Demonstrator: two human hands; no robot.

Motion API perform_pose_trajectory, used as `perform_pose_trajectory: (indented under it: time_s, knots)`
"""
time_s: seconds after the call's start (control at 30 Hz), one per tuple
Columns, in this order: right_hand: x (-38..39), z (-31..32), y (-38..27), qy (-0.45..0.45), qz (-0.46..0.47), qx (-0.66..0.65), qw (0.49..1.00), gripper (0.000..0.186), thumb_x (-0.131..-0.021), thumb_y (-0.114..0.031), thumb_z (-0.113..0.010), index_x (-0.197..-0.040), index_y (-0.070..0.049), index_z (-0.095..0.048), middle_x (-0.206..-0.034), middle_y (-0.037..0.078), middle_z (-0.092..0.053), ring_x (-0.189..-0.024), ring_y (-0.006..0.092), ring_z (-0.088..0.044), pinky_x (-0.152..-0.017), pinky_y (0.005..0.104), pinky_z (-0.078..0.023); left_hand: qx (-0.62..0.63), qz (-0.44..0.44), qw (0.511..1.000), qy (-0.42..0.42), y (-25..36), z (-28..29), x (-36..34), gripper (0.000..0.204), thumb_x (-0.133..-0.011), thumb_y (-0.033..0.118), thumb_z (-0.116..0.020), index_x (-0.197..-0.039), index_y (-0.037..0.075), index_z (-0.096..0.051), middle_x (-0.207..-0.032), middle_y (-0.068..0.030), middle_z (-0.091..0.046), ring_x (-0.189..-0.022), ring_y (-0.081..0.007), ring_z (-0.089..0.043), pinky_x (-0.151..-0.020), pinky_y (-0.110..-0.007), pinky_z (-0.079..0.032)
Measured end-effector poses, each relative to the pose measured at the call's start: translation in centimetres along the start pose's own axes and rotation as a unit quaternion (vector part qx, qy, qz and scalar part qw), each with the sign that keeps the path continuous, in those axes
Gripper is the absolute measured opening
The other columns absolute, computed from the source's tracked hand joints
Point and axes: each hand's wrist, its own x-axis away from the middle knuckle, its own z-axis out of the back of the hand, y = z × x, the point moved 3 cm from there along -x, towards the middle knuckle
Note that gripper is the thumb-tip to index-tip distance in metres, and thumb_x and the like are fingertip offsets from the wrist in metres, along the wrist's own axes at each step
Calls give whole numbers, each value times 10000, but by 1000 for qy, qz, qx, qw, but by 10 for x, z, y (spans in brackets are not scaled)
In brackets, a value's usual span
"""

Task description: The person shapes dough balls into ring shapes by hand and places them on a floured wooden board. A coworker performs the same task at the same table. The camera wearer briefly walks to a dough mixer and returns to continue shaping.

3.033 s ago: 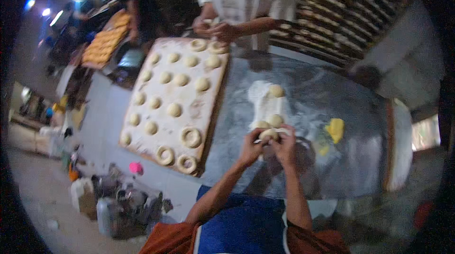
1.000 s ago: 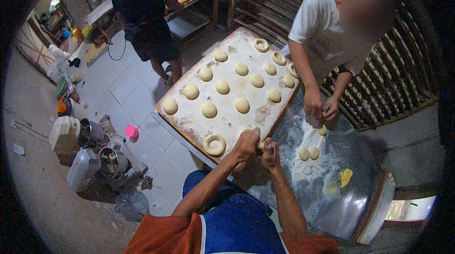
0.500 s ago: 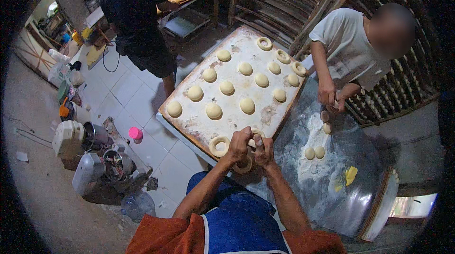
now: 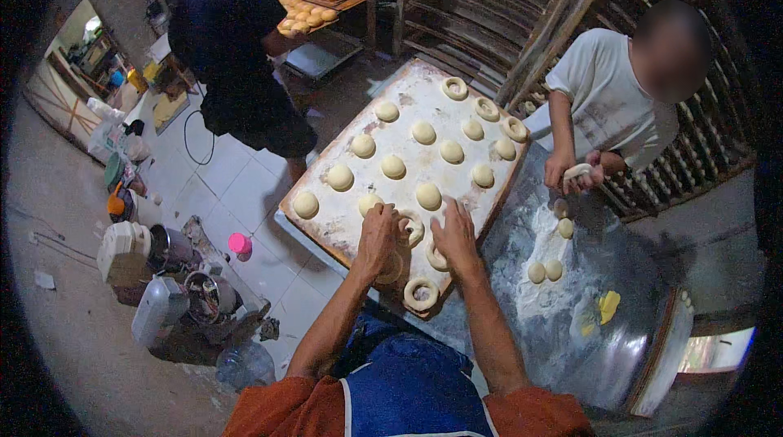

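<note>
A floured board (image 4: 347,221) in front of me carries several round dough balls (image 4: 393,165) and dough rings (image 4: 422,294). My left hand (image 4: 379,235) is over its near part, fingers curled and closed on the left edge of a pale dough ring (image 4: 413,231). A dough ball (image 4: 369,204) lies just past those fingers. To the right of that ring is my right hand (image 4: 455,233), fingers stretched and apart, holding nothing. Another dough ring (image 4: 436,257) lies partly hidden beside it, and one more shows dimly under my left wrist.
At the right, a person in a white shirt (image 4: 608,70) handles dough over a floury metal table (image 4: 489,306) with dough pieces and a yellow lump (image 4: 608,306). Far left, a person in dark clothes (image 4: 232,54) holds a tray of buns (image 4: 306,17). Mixers (image 4: 155,311) stand on the floor.
My hands have moved apart and slightly farther over the board, the dough ring now between them. The person at far left has lowered a tray of buns; the one at right has raised a dough piece.
</note>
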Motion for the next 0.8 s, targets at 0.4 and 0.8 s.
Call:
perform_pose_trajectory:
  time_s: [0.4,0.8]
  knots:
    - [-53,-5,15,-24,49,-25,998,348,-728,-155,-690,-1009,-28,-529,-939,199,-576,-957,343,-571,-775,443,-492,-229,25,973,27,-30,15,-27,287,-729,232,-720,-875,23,-589,-885,-177,-580,-875,-383,-548,-699,-490,-451]
    - [185,152,212,186,-202,12,961,305,-711,-141,-751,-965,-10,-645,-894,187,-645,-844,378,-619,-758,449,-490,224,26,948,-224,179,-99,13,441,-779,122,-738,-1144,74,-495,-826,-120,-664,-754,-200,-636,-659,-332,-498]
